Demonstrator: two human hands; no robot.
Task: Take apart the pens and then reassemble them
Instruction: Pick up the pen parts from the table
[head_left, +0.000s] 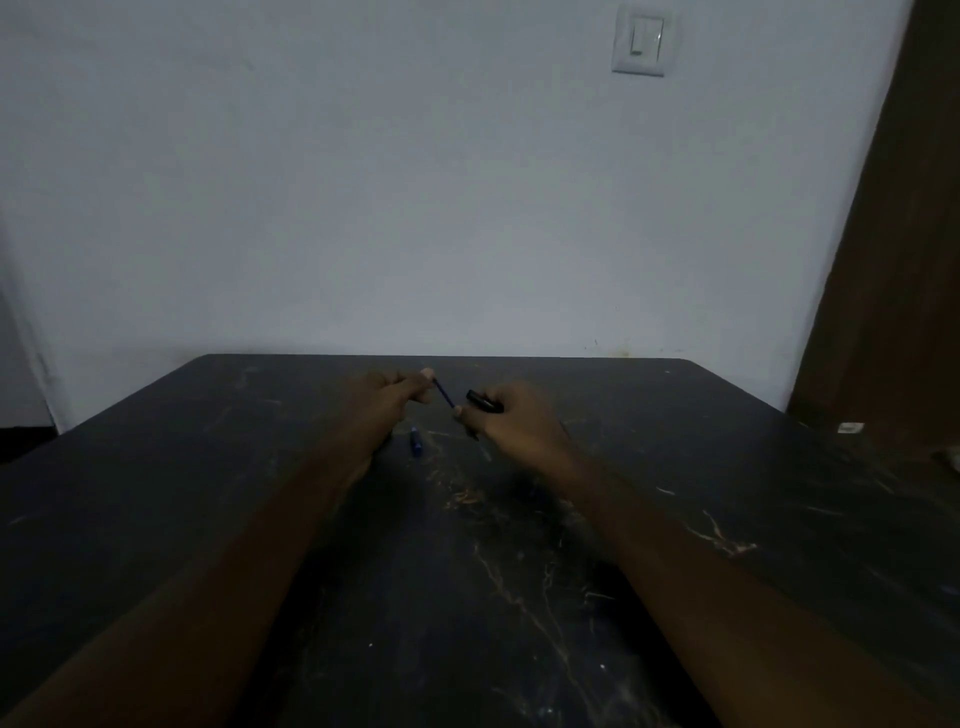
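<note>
Over the far middle of the dark table (260, 519), my left hand (387, 402) pinches the upper end of a thin blue refill (444, 394). The refill slants down to the right toward my right hand (511, 421). My right hand grips a black pen part (483, 402) that sticks out to the left above its fingers; whether its fingertips also touch the refill's lower end I cannot tell. A small blue pen piece (415, 441) lies on the table between and just below both hands.
The table's far edge meets a pale wall carrying a light switch (644, 41). A brown door or panel (893, 260) stands at the right. A small white item (850, 428) lies near the table's right edge.
</note>
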